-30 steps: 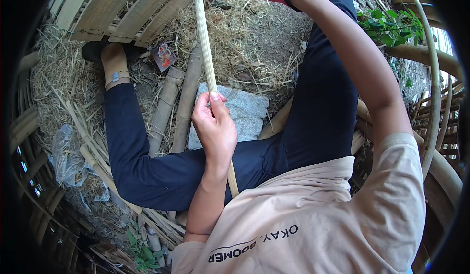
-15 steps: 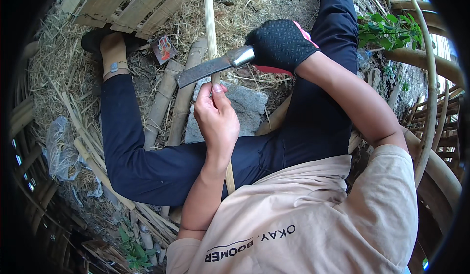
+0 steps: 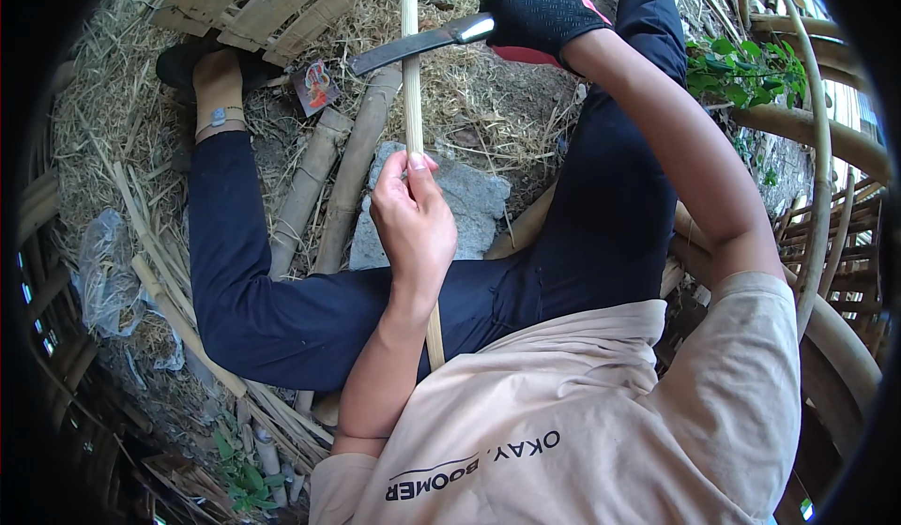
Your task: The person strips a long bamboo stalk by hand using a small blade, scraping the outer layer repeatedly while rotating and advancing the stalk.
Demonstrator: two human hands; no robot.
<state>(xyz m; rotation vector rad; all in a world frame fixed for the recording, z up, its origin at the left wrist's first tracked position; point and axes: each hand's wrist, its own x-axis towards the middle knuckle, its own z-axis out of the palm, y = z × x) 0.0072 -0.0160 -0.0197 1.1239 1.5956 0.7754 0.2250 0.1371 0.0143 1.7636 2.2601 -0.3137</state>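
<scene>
My bare left hand (image 3: pixel 413 211) pinches a long, pale bamboo strip (image 3: pixel 412 107) between thumb and fingers. The strip runs from near my waist, under the hand, away past the top edge. In my right hand (image 3: pixel 544 20), gloved in black and pink, is a knife (image 3: pixel 404 51) with a broad, straight blade and a shiny metal collar. Its grip is hidden in the fist. The blade lies across the strip, well beyond my left fingers. Below the left hand sits a grey stone block (image 3: pixel 474 201).
Bamboo poles (image 3: pixel 352 173) lie left of the stone on straw-covered ground. A slatted bamboo panel (image 3: pixel 272 4) stands at the far left, near my foot. Split strips (image 3: pixel 178 314) and a clear plastic bag (image 3: pixel 105 276) are at left. Curved bamboo (image 3: pixel 826 140) and a leafy plant (image 3: pixel 746 70) border the right.
My right hand and the knife have moved away from me along the strip, widening the gap to my left hand. The left hand keeps its pinch, almost in the same place.
</scene>
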